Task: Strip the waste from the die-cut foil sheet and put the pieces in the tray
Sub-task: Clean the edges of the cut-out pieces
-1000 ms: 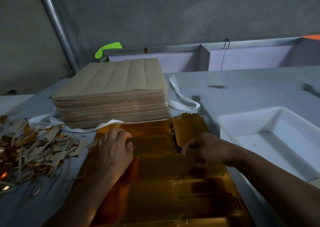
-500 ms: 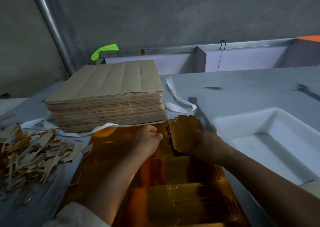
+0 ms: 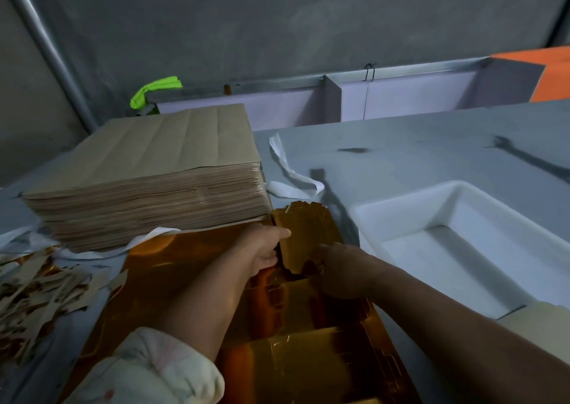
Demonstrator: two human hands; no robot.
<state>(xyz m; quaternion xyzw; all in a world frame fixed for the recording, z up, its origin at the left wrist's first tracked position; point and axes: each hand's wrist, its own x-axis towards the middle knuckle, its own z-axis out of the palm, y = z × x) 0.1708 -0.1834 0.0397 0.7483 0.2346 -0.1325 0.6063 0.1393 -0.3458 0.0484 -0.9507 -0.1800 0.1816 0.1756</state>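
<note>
A shiny gold die-cut foil sheet (image 3: 172, 268) lies flat on the grey table in front of me. At its far right corner a gold die-cut piece (image 3: 308, 234) is lifted out of the sheet and tilts up. My left hand (image 3: 262, 246) grips the piece's left edge, thumb pointing right. On the piece's lower right edge my right hand (image 3: 342, 268) pinches it. The white tray (image 3: 401, 212) stands to the right of my hands, with nothing visible inside.
A thick stack of brown-backed sheets (image 3: 148, 181) stands right behind the foil sheet. A heap of stripped waste (image 3: 34, 286) lies at the left. White strapping bands (image 3: 290, 172) curl beside the stack. A wall and a low shelf close the far side.
My left hand moved right from the middle of the sheet to the lifted piece and took hold of its left edge. The piece has risen further out of the sheet.
</note>
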